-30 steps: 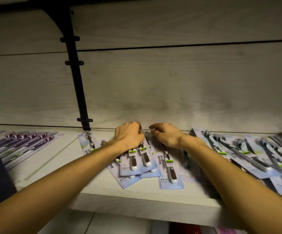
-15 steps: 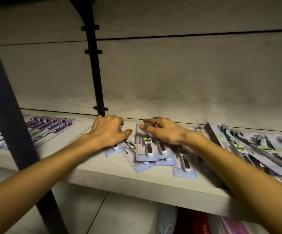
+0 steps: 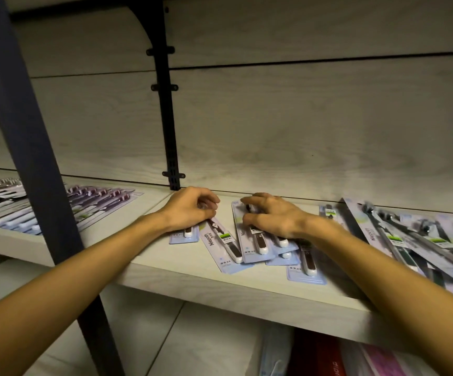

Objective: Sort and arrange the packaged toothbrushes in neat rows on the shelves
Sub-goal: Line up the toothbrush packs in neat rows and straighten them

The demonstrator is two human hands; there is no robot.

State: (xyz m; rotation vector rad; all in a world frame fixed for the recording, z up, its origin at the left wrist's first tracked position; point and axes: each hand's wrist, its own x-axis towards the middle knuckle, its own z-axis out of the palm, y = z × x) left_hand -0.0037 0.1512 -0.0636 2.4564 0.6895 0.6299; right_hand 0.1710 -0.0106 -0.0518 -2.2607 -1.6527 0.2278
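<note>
Several light-blue packaged toothbrushes lie overlapping at the middle of the pale wooden shelf. My left hand rests with curled fingers on the top of the leftmost pack, gripping it. Beside it a pack lies slanted. My right hand arches over the small stack of packs, thumb and fingers pinching the upper end of the top one. One more pack juts toward the shelf's front edge.
A loose heap of longer toothbrush packs covers the shelf's right end. A tidy row of purple packs lies at the left, behind a dark upright post. A black bracket runs up the back wall. Red and pink goods sit below.
The view has shifted right and closer. My left hand has slid one pack left, away from the stack, and curled its fingers. My right hand now arches over the stack.
</note>
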